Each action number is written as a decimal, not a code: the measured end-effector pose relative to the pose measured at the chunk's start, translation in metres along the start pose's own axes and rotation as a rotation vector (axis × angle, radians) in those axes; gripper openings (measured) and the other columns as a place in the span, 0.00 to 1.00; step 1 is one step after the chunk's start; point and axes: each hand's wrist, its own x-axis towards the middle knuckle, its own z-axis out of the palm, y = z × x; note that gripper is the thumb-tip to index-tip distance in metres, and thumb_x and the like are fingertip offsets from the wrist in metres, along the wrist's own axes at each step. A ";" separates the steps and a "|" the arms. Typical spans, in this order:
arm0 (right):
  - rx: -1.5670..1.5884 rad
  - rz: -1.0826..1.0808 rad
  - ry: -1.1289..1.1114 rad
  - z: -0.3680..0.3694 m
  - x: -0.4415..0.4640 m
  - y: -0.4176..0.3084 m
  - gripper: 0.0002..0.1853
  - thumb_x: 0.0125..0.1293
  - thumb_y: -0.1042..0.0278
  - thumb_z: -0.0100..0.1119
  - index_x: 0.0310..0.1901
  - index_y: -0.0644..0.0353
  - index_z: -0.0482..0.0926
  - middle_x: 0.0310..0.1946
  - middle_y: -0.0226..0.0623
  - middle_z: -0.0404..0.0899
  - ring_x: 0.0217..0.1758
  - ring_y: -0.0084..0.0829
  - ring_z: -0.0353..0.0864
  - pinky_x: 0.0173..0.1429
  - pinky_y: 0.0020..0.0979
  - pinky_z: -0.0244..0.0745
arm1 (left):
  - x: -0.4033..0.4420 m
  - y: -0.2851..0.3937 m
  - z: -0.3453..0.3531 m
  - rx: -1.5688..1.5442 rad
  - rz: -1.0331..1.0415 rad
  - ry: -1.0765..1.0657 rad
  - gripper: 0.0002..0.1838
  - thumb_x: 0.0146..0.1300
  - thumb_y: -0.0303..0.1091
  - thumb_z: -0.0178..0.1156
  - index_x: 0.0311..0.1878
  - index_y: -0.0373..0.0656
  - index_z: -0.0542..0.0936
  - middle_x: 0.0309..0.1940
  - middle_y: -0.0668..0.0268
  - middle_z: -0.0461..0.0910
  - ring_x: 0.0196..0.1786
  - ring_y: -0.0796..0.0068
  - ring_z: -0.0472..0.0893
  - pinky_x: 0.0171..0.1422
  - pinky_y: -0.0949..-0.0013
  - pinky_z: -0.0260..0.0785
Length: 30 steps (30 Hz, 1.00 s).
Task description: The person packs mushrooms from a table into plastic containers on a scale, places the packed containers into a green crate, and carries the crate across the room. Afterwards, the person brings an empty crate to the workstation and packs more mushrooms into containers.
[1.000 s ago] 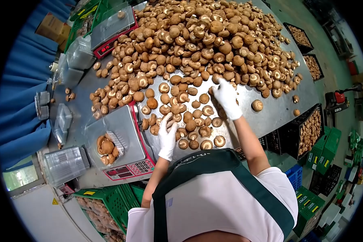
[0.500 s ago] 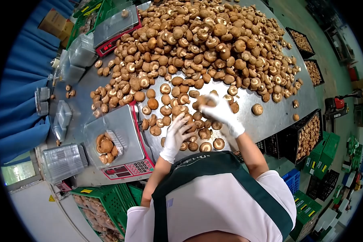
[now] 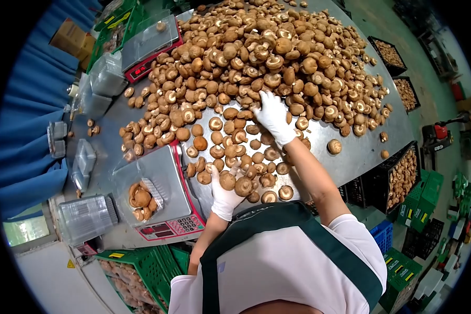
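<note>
My left hand (image 3: 224,198), in a white glove, is low over the near side of the metal table, palm upward. It cradles shiitake mushrooms (image 3: 243,186), with two large caps showing over the fingers. My right hand (image 3: 273,119), also gloved, reaches to the near edge of the big mushroom heap (image 3: 277,49). Its thumb and fingertips close around a shiitake mushroom that is mostly hidden. Between the hands, loose mushrooms (image 3: 230,126) lie spread on the table, some caps up and some stems up.
Left of my hands, a scale (image 3: 186,196) bears a clear tray holding several mushrooms (image 3: 143,199). A second scale (image 3: 146,49) stands farther back. Stacked clear trays (image 3: 86,217) sit at the left edge. A black crate of mushrooms (image 3: 403,178) stands to the right, beside green crates (image 3: 421,201).
My right hand has moved away from me to the heap's edge. My left hand has lowered and turned palm up, with mushrooms now in it. Some loose mushrooms between the hands have shifted.
</note>
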 end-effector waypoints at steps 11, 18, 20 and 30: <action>0.197 -0.545 -0.253 0.000 -0.076 -0.025 0.15 0.52 0.64 0.57 0.43 0.53 0.79 0.38 0.36 0.76 0.45 0.40 0.72 0.49 0.37 0.69 | 0.006 -0.003 -0.008 0.046 -0.036 -0.135 0.38 0.56 0.70 0.45 0.44 0.39 0.73 0.39 0.56 0.75 0.45 0.54 0.74 0.52 0.51 0.68; 0.333 0.074 -0.096 -0.046 -0.060 0.020 0.12 0.56 0.63 0.55 0.41 0.55 0.79 0.30 0.43 0.79 0.36 0.43 0.79 0.42 0.40 0.75 | -0.002 0.001 -0.011 0.071 -0.054 -0.036 0.40 0.55 0.71 0.46 0.51 0.39 0.70 0.51 0.52 0.70 0.53 0.51 0.70 0.59 0.47 0.63; 0.074 0.060 0.219 -0.062 -0.035 0.050 0.17 0.51 0.67 0.61 0.44 0.59 0.76 0.34 0.43 0.79 0.37 0.41 0.79 0.42 0.37 0.75 | 0.000 0.000 -0.012 0.095 -0.058 -0.056 0.41 0.55 0.70 0.46 0.55 0.40 0.67 0.53 0.52 0.68 0.55 0.51 0.69 0.60 0.48 0.62; 0.019 0.309 0.310 -0.065 -0.001 0.098 0.28 0.46 0.56 0.68 0.49 0.59 0.74 0.38 0.45 0.77 0.42 0.44 0.77 0.45 0.37 0.74 | 0.003 0.000 -0.011 0.193 -0.078 -0.077 0.44 0.56 0.74 0.38 0.60 0.43 0.65 0.55 0.53 0.67 0.56 0.54 0.67 0.61 0.46 0.58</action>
